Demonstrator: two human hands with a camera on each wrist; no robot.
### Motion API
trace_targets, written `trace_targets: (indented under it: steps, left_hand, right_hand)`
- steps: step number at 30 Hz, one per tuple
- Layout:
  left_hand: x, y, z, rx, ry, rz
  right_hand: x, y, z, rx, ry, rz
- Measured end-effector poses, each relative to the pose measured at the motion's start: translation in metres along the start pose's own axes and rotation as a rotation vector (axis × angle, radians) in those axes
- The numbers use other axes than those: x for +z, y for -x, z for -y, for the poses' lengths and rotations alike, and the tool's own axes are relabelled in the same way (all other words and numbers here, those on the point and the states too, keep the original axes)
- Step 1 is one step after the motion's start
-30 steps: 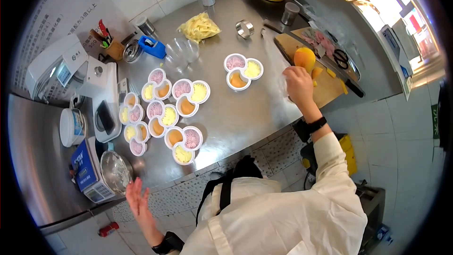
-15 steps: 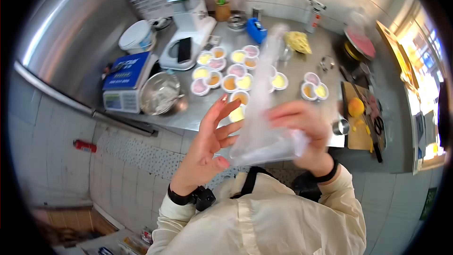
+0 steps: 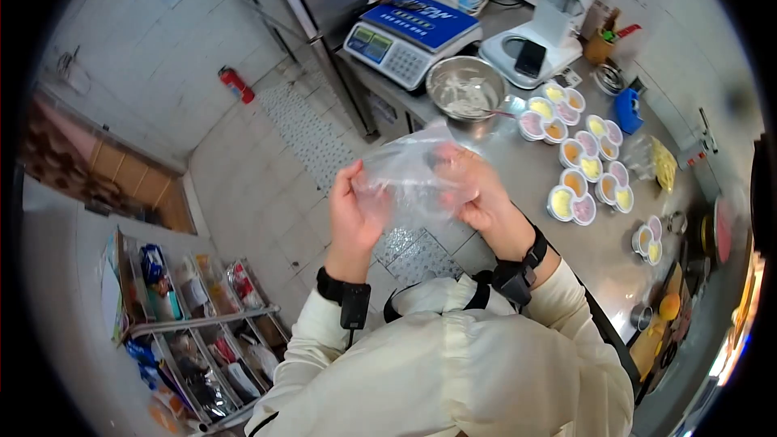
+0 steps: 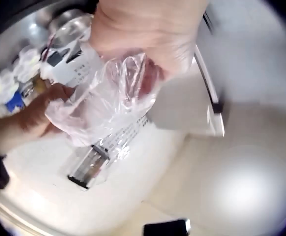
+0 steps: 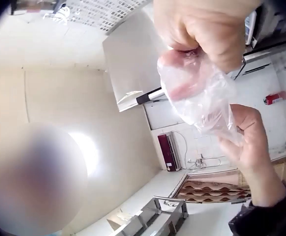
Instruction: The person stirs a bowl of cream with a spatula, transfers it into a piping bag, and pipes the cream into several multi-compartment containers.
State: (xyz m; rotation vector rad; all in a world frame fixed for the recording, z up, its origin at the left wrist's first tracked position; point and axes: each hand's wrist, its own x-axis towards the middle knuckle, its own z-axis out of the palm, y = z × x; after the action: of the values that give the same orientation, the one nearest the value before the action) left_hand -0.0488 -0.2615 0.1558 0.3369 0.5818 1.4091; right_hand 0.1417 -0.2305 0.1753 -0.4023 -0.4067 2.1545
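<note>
A clear, crinkled plastic bag [image 3: 413, 170] is stretched between my two hands, in front of my body and above the floor beside the counter. My left hand [image 3: 358, 210] grips one side of the bag, the thumb upright along its edge. On the opposite side my right hand [image 3: 477, 194] pinches it, with fingers partly seen through the film. In the left wrist view the bag [image 4: 108, 103] bunches around the left fingers. The right wrist view has the bag [image 5: 199, 98] over the right fingertips, while the left hand [image 5: 251, 140] holds its lower end.
Several clusters of small white cups [image 3: 575, 184] with pink, yellow and orange fillings stand on the steel counter [image 3: 526, 218]. Nearby are a metal bowl [image 3: 453, 105], a blue-topped scale [image 3: 417, 28] and a white machine [image 3: 550, 32]. A shelf rack [image 3: 202, 320] stands at the lower left.
My right hand has left the cutting board area and come over with the bag. My left hand now grips it too. The head view has turned left, away from the counter.
</note>
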Motion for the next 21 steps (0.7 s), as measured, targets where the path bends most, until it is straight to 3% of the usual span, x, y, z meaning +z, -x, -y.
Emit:
trace_targets:
  steps: [1,2,3,5,6,8,9,11,12,14,15,16,17,18,19,20,21]
  left_hand:
    - [-0.008,-0.004,-0.003,-0.086,0.220,0.128]
    - [-0.013,-0.007,-0.007,-0.169,0.436,0.264]
    - [-0.013,-0.005,-0.009,-0.157,0.439,0.255]
    - [-0.009,-0.001,-0.008,0.160,0.417,0.081]
    - [-0.008,-0.002,-0.004,0.164,0.418,0.070]
    - [-0.005,-0.008,0.005,0.724,-0.572,0.070]
    - [-0.003,-0.010,0.006,0.711,-0.570,0.084]
    - [-0.005,-0.011,0.001,0.691,-1.300,0.272]
    - [-0.005,-0.017,-0.001,0.687,-1.293,0.302]
    - [-0.001,-0.036,-0.004,0.044,-1.784,0.317]
    - [0.015,-0.043,0.003,0.222,-1.653,0.333]
    - [0.024,-0.053,0.008,0.220,-1.656,0.339]
    - [0.032,-0.064,0.014,0.376,-1.768,0.429]
    - [0.038,-0.071,0.020,0.535,-1.873,0.517]
    - [0.040,-0.074,0.029,0.522,-1.873,0.509]
    - [0.041,-0.076,0.038,0.334,-1.756,0.292]
    - [0.044,-0.083,0.047,0.161,-1.623,0.086]
  right_hand:
    - [-0.012,-0.011,-0.003,0.064,-0.166,0.180]
    - [-0.019,-0.019,-0.007,0.083,-0.169,0.182]
    - [-0.022,-0.026,-0.011,0.102,-0.240,0.195]
    - [-0.038,-0.039,-0.012,0.141,-0.360,0.214]
    - [-0.030,-0.041,-0.009,0.151,-0.365,0.210]
    - [-0.002,-0.044,0.002,0.110,-0.205,-0.207]
    - [-0.009,-0.049,0.002,0.094,-0.210,-0.215]
    - [-0.031,-0.056,0.005,0.085,-0.039,0.160]
    - [-0.027,-0.059,0.009,0.058,-0.036,0.151]
    - [-0.018,-0.066,0.019,0.128,0.252,0.097]
    - [-0.028,-0.071,0.022,0.113,0.254,0.098]
    - [-0.049,-0.079,0.017,0.053,0.482,0.214]
    - [-0.070,-0.087,0.012,-0.003,0.710,0.331]
    - [-0.092,-0.096,0.004,0.002,0.704,0.331]
    - [-0.115,-0.104,-0.005,-0.141,0.939,0.430]
    - [-0.128,-0.106,-0.010,-0.291,1.172,0.531]
    - [-0.131,-0.101,-0.010,-0.288,1.167,0.534]
